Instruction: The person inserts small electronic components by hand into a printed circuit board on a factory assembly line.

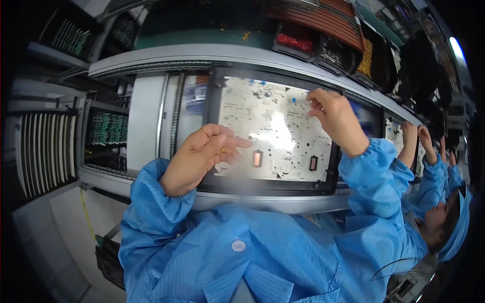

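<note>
Bins (294, 53) beyond the board (305, 136) hold red parts (294, 42), yellow parts (367, 56).

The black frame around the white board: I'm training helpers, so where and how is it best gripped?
On the black frame, probably the left and right bars, approached from the wearer's side: it lies flat, bordering the white board, so gripping there avoids its small blue parts.
</note>
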`<act>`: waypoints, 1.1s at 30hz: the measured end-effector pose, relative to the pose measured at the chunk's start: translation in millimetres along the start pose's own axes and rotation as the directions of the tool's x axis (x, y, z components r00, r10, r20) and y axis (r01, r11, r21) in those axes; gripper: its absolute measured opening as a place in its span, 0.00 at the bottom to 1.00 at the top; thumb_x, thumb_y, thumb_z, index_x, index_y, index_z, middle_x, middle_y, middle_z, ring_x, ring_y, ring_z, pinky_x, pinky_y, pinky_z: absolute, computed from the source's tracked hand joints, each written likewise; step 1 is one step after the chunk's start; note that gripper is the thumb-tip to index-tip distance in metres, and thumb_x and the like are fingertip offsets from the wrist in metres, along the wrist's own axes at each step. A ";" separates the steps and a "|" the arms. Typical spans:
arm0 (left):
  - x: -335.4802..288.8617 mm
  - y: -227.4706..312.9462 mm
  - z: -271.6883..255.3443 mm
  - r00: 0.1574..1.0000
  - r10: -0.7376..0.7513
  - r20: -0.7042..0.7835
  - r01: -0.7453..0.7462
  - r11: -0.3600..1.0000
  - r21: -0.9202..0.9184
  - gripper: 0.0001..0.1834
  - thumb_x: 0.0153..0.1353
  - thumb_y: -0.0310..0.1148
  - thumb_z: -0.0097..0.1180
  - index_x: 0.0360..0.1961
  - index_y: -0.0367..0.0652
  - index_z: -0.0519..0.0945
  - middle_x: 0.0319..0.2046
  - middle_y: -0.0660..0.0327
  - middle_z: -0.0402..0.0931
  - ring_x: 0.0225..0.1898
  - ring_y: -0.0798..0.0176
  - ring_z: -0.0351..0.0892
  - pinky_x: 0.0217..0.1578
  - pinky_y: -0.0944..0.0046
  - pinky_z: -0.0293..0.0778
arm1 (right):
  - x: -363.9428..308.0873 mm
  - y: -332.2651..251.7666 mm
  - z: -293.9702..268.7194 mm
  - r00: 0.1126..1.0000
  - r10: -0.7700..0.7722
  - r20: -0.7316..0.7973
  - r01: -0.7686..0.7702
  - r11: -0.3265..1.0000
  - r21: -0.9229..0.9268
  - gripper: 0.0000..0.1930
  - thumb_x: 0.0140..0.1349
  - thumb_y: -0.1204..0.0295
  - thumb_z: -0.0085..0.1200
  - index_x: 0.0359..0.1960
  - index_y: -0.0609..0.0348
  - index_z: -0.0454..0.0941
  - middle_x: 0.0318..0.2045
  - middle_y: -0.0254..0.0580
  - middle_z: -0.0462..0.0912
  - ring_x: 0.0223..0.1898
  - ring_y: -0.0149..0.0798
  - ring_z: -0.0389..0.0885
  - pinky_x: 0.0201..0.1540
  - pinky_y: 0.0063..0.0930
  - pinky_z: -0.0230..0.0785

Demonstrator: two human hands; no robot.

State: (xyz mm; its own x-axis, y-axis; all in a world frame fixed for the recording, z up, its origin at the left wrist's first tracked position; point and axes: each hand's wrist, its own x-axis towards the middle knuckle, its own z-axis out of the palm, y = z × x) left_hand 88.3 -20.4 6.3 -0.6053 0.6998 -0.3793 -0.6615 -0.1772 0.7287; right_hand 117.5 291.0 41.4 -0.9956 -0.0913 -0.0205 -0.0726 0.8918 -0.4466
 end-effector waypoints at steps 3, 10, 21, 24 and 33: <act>2.4 7.2 -7.3 1.000 0.024 -0.020 -0.021 0.987 0.158 0.11 0.70 0.29 0.46 0.47 0.34 0.74 0.43 0.48 0.81 0.37 0.67 0.78 0.39 0.70 0.74 | 38.4 -18.5 -3.7 0.961 -0.244 -0.128 0.233 0.968 -0.095 0.08 0.52 0.80 0.58 0.34 0.66 0.76 0.32 0.52 0.78 0.38 0.54 0.76 0.42 0.41 0.70; 22.0 20.3 -3.7 0.984 0.145 -0.101 -0.086 0.890 0.448 0.11 0.66 0.24 0.50 0.46 0.30 0.79 0.40 0.52 0.83 0.33 0.73 0.75 0.36 0.74 0.72 | 170.9 -26.7 50.0 0.918 -0.379 -0.116 0.294 0.848 -0.441 0.08 0.54 0.82 0.54 0.36 0.64 0.79 0.36 0.52 0.80 0.41 0.53 0.79 0.46 0.39 0.74; 34.5 20.5 -22.2 0.953 0.250 -0.172 -0.105 0.804 0.586 0.09 0.63 0.26 0.56 0.41 0.30 0.79 0.38 0.54 0.84 0.32 0.75 0.77 0.33 0.76 0.72 | 196.8 -26.6 63.2 0.982 -0.183 -0.037 0.137 0.843 -0.519 0.09 0.52 0.81 0.54 0.36 0.66 0.80 0.34 0.58 0.82 0.38 0.55 0.83 0.43 0.40 0.77; 50.2 4.2 -32.0 0.914 0.396 -0.084 -0.213 0.647 0.732 0.07 0.61 0.26 0.58 0.38 0.33 0.80 0.34 0.57 0.83 0.30 0.74 0.76 0.31 0.72 0.72 | 194.7 -15.9 76.6 0.896 -0.383 -0.226 0.186 0.785 -0.591 0.13 0.52 0.83 0.53 0.41 0.68 0.76 0.36 0.59 0.81 0.40 0.56 0.82 0.45 0.40 0.76; 74.8 10.1 9.8 0.767 0.593 0.246 -0.327 0.031 0.944 0.04 0.53 0.21 0.60 0.32 0.35 0.80 0.38 0.55 0.70 0.44 0.51 0.65 0.45 0.59 0.68 | 196.4 -21.9 74.1 0.903 -0.310 -0.297 0.113 0.839 -0.533 0.12 0.53 0.85 0.51 0.40 0.68 0.75 0.36 0.58 0.80 0.41 0.56 0.81 0.43 0.38 0.75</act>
State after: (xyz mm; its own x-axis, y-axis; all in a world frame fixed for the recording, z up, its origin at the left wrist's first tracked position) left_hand 40.7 36.9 -9.2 -0.7475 0.6015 0.2818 0.5955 0.4188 0.6855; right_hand -72.0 220.7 -19.1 -0.8943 -0.2277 0.3853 -0.2049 0.9737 0.0998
